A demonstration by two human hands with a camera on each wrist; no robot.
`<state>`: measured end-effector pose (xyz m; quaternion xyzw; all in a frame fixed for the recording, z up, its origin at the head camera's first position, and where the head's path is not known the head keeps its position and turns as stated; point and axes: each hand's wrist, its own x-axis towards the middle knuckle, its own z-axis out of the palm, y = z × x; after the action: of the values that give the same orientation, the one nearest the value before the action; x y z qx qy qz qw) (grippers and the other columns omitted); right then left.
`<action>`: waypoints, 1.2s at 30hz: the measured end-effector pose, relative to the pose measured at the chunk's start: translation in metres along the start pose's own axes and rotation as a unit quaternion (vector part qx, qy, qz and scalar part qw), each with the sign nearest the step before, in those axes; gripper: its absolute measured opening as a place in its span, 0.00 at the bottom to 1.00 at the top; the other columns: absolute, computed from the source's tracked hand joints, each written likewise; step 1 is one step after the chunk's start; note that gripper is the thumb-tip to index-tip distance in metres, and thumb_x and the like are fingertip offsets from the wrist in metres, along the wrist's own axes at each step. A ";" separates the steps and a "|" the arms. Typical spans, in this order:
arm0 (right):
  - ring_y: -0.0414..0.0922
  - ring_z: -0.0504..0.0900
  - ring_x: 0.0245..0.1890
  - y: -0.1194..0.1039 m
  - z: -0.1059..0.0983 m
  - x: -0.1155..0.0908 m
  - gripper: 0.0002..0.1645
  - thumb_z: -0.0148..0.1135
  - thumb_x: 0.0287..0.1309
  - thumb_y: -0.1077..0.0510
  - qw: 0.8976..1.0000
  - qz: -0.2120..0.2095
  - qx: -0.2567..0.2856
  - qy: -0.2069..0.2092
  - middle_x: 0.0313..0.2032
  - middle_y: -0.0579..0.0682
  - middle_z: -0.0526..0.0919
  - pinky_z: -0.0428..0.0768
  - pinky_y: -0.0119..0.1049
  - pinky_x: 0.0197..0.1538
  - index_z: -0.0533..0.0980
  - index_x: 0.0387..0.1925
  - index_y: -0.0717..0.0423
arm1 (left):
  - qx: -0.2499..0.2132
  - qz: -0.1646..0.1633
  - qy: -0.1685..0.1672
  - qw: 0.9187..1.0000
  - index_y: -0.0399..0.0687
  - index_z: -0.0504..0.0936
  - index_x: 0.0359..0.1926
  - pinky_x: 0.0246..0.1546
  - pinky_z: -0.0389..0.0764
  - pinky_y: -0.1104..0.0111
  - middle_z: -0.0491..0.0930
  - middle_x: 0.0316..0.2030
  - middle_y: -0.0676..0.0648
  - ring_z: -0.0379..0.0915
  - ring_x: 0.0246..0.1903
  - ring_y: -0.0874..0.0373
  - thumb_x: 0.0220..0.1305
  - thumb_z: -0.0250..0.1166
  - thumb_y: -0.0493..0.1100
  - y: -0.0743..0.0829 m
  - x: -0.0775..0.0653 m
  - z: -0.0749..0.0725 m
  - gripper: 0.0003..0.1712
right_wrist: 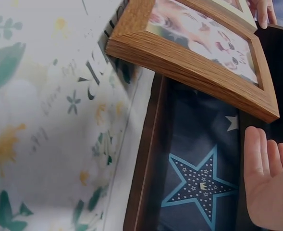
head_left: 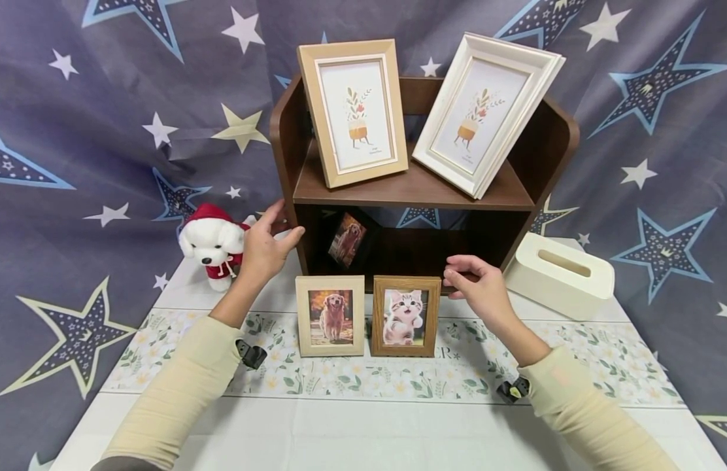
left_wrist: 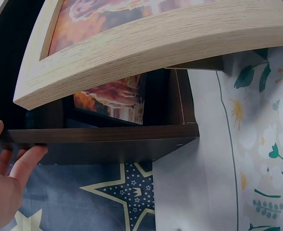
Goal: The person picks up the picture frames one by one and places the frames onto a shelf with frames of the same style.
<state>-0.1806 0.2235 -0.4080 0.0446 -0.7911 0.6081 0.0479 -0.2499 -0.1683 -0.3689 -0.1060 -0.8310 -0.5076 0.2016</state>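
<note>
My left hand (head_left: 268, 243) is at the left side panel of a dark brown two-tier shelf (head_left: 410, 196), its thumb and fingers on either side of the panel's front edge in the left wrist view. My right hand (head_left: 478, 288), fingers loosely bent and holding nothing, hovers before the lower compartment, just right of a brown wooden photo frame (head_left: 376, 320) with a kitten picture. Beside that frame stands a pale wooden photo frame (head_left: 301, 317) with a dog picture. A dark photo frame (head_left: 347, 241) leans inside the lower compartment at left.
On the upper shelf lean a tan picture frame (head_left: 316, 118) and a white picture frame (head_left: 516, 124). A white plush dog (head_left: 210, 242) in red sits left of the shelf. A cream tissue box (head_left: 557, 275) stands at right on the table (head_left: 340, 435).
</note>
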 end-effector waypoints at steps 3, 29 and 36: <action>0.33 0.87 0.34 0.003 0.002 -0.001 0.20 0.66 0.67 0.59 1.000 0.005 0.001 -0.003 0.38 0.40 0.84 0.89 0.36 0.35 0.78 0.56 0.66 | -0.002 0.000 0.000 1.000 0.38 0.71 0.71 0.52 0.85 0.55 0.82 0.54 0.30 0.84 0.53 0.38 0.63 0.70 0.33 0.001 0.000 0.000 0.35; 0.35 0.85 0.36 0.027 0.015 -0.007 0.24 0.67 0.66 0.61 0.996 0.045 0.050 -0.064 0.38 0.40 0.83 0.89 0.35 0.37 0.75 0.59 0.70 | -0.003 0.000 0.002 1.000 0.38 0.71 0.71 0.48 0.85 0.70 0.82 0.54 0.30 0.83 0.53 0.37 0.64 0.70 0.34 0.001 -0.002 -0.001 0.35; 0.35 0.85 0.35 0.031 0.015 -0.008 0.21 0.68 0.65 0.60 0.995 0.049 0.069 -0.061 0.37 0.42 0.84 0.89 0.35 0.37 0.75 0.54 0.68 | -0.001 0.003 0.001 1.000 0.38 0.72 0.70 0.42 0.79 0.85 0.82 0.54 0.30 0.84 0.53 0.37 0.64 0.70 0.34 0.001 -0.001 0.000 0.34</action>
<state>-0.1771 0.2169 -0.4426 0.0455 -0.7502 0.6589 -0.0332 -0.2483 -0.1678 -0.3685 -0.1083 -0.8297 -0.5081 0.2043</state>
